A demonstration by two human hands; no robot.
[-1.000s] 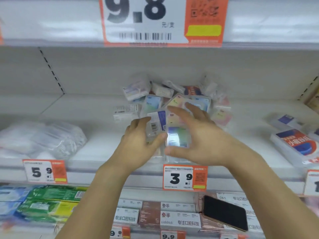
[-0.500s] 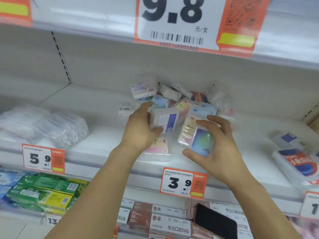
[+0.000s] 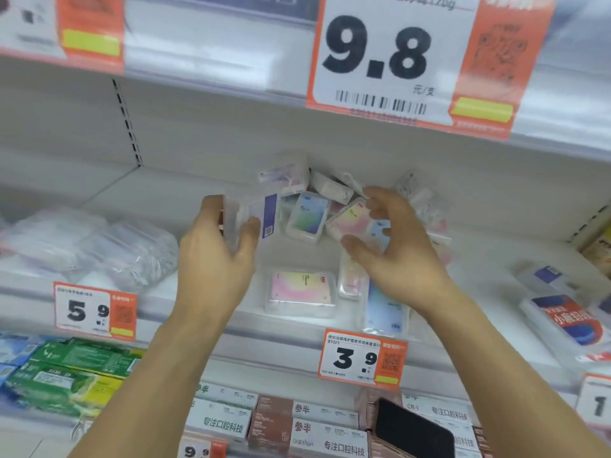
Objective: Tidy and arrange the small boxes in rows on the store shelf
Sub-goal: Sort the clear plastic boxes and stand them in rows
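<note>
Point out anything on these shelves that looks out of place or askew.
The small boxes at the back of the middle shelf lie in a jumbled heap, tilted at mixed angles, not in rows. On the shelf below, a dark phone lies on top of the boxed goods, where it does not belong.

right hand (image 3: 400,259) hides part of the box pile (image 3: 314,206); small print on boxes blurred.
</note>
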